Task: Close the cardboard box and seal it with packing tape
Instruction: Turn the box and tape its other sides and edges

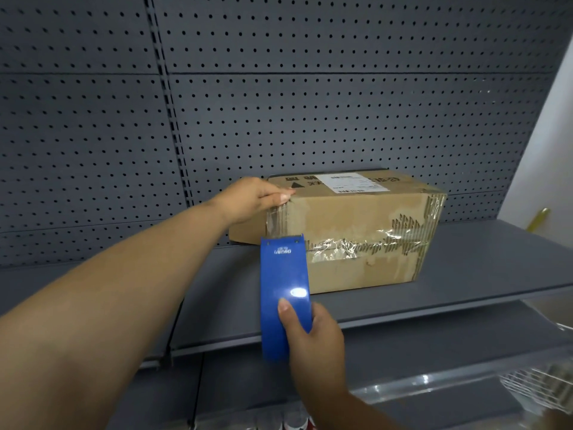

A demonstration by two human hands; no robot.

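A worn brown cardboard box [356, 231] sits on a grey metal shelf [465, 268], lying on its side. A white shipping label [352, 182] is on its top face and old torn clear tape crosses its front. My left hand [257, 198] grips the box's upper left corner, thumb on the top edge. My right hand [313, 333] holds a blue tape dispenser [283, 293], its toothed end against the box's lower left front. A strip of clear tape [274, 220] runs up the left edge.
A dark grey pegboard wall [279, 103] backs the shelf. A yellow object [538, 219] lies at the far right of the shelf. Clear plastic packaging and a wire basket [539, 389] sit lower right, with bottle tops [291, 423] below.
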